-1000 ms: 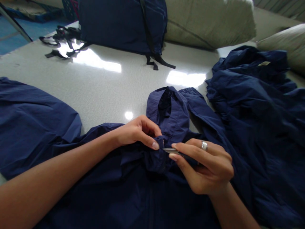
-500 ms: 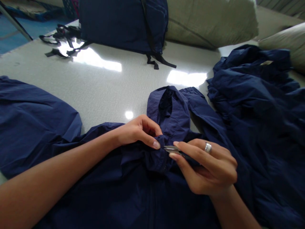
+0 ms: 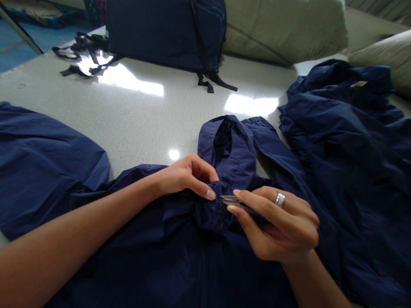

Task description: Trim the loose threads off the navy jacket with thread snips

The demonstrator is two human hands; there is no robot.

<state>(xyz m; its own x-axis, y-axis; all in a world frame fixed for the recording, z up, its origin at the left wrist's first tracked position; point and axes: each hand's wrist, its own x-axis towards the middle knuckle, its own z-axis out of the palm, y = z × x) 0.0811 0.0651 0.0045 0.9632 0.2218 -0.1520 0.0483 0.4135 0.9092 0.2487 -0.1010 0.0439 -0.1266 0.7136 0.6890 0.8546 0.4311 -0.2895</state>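
Note:
A navy blue garment (image 3: 180, 252) lies spread across the grey table (image 3: 144, 115) in front of me, its hood (image 3: 229, 145) pointing away. My left hand (image 3: 188, 176) is closed, pinching a bunched fold of the garment near the collar. My right hand (image 3: 279, 224), with a ring on one finger, is closed on small metal thread snips (image 3: 229, 199). The blade tips point left and almost touch the pinched fold.
A heap of more navy garments (image 3: 346, 141) rises at the right. A tied navy bundle (image 3: 167, 30) stands at the back, with black straps (image 3: 83, 51) to its left. Beige stuffed sacks (image 3: 282, 30) line the far edge.
My right hand has shifted slightly, bringing the snips' tips a little closer to the pinched fold. The left hand holds still.

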